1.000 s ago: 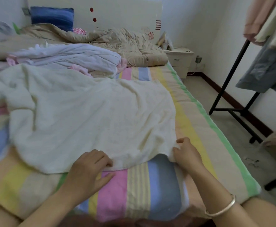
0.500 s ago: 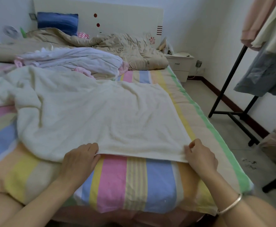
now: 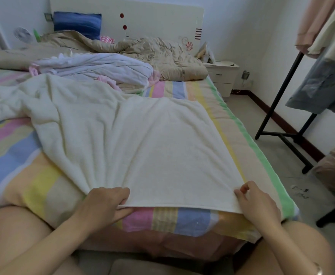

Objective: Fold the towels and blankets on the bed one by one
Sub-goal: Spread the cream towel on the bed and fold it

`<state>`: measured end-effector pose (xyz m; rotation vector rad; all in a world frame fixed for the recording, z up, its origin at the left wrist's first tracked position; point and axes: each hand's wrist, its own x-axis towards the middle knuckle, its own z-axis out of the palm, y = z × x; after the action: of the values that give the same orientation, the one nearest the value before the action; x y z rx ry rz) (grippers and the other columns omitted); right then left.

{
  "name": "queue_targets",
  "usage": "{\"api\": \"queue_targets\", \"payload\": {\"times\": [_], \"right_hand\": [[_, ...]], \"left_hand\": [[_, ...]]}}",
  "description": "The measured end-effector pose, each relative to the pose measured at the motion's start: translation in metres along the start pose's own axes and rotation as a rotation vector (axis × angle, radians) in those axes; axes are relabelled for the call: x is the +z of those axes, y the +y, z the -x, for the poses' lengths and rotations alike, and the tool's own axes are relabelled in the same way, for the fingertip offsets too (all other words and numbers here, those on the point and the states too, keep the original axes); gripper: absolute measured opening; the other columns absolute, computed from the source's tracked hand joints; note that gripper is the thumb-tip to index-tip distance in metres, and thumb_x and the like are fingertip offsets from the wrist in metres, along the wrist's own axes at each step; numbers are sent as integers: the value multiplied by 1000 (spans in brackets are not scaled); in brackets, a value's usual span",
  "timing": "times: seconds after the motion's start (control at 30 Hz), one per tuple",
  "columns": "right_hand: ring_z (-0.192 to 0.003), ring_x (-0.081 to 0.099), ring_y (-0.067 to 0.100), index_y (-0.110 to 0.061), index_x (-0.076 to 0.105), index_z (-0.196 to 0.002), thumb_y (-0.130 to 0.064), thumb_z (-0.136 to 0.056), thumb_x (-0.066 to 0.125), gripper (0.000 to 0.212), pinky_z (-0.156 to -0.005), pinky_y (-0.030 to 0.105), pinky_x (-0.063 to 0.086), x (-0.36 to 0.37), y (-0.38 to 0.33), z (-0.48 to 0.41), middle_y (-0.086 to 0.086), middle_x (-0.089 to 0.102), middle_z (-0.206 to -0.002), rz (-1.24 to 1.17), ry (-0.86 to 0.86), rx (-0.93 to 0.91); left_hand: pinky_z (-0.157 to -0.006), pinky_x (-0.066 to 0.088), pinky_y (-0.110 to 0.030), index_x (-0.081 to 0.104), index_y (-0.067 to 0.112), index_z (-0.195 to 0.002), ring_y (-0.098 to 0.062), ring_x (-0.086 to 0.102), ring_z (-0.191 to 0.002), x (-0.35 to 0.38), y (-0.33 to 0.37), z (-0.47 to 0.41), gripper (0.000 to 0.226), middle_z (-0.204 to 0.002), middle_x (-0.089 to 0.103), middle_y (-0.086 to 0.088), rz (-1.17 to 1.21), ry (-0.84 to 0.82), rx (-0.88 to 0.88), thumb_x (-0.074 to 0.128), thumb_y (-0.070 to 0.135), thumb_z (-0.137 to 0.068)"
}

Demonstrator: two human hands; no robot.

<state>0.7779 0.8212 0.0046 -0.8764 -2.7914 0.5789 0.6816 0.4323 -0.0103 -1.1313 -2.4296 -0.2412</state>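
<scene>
A large cream towel (image 3: pixel 142 139) lies spread over the striped bed (image 3: pixel 13 147), its near hem at the foot edge. My left hand (image 3: pixel 105 205) grips that hem, fingers on top and thumb underneath. My right hand (image 3: pixel 256 201) pinches the towel's near right corner. The stretch of hem between my hands is pulled straight; the towel's left part is bunched and wrinkled. Behind it lie a crumpled white blanket (image 3: pixel 99 68) with pink cloth under it and a beige quilt (image 3: pixel 158 54) near the headboard.
A blue pillow (image 3: pixel 77 23) leans on the headboard. A white nightstand (image 3: pixel 222 76) stands right of the bed. A black clothes rack (image 3: pixel 285 96) with hanging garments stands on the floor at right. A small fan (image 3: pixel 22 34) sits at the far left.
Both hands have pulled the towel's near hem toward the foot of the bed and drawn it straight. My right hand has carried the corner further right.
</scene>
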Motion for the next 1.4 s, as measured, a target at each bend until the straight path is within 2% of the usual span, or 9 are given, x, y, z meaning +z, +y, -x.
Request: {"api": "queue_targets", "payload": {"times": [0.37,0.5,0.6,0.73,0.93,1.0,1.13,1.33,1.4], "right_hand": [[-125,38,28,-26,55,-121,-34,-85,59,36,-99,41,35,-1,-32,-3,4,45,-136,223,182,-164],[-148,13,27,-23,38,-146,-50,-88,18,67,-118,43,10,29,-109,-12,6,21,-159,111,82,-470],[-149,-8,17,-28,12,-154,-62,-73,-12,91,-119,40,-8,59,-138,-25,-2,-2,-162,222,-136,-612],[-149,-8,18,-27,6,-155,-72,-87,0,81,-118,48,-7,58,-94,-77,-3,-5,-162,362,-169,-359],[-149,-4,23,-14,10,-154,-61,-95,9,76,-120,47,-1,39,-105,-137,7,-1,-162,361,-61,-198],[-149,-7,20,-17,8,-155,-71,-80,-17,96,-119,43,-5,57,-150,-144,5,-4,-162,350,-70,-491],[-148,-13,13,-24,2,-155,-71,-65,-23,105,-119,39,-11,82,-179,-172,-2,-7,-162,334,-251,-755],[-148,0,30,-13,11,-154,-62,-96,15,76,-118,51,2,60,-126,-305,8,3,-162,295,-118,-59],[-149,-5,27,-18,6,-155,-66,-93,7,78,-119,46,-1,69,-150,-321,5,-3,-162,275,-124,-229]], "left_hand": [[-44,29,-26,47,24,-62,-11,51,-49,-15,14,-25,51,-53,50,8,19,41,-483,25,59,-92],[-79,50,-32,62,23,-110,-16,63,-97,-4,5,-80,20,-106,66,6,150,98,-499,51,29,-94],[-120,13,-31,29,22,-152,-13,20,-147,27,-4,-96,71,-159,25,2,106,-187,-420,14,56,-92],[-121,-9,-35,-14,32,-153,-6,-18,-146,44,-18,-82,106,-159,-21,8,73,-492,-437,-34,79,-60],[-83,43,-37,67,22,-107,-26,62,-99,45,-22,-128,71,-107,66,-1,-37,-186,-535,10,58,-86],[-74,43,-37,68,18,-94,-28,63,-85,57,-32,-165,57,-91,66,-3,-39,-86,-532,21,48,-89],[-113,25,-35,44,18,-142,-20,35,-140,83,-47,-229,49,-152,39,-4,72,-199,-515,30,38,-100],[-112,22,-24,50,21,-139,-12,35,-139,130,-92,-276,40,-154,35,5,265,-185,-436,44,29,-100],[-107,30,-24,61,18,-127,-14,47,-129,143,-109,-296,33,-142,51,4,299,-134,-445,47,26,-97]]}}
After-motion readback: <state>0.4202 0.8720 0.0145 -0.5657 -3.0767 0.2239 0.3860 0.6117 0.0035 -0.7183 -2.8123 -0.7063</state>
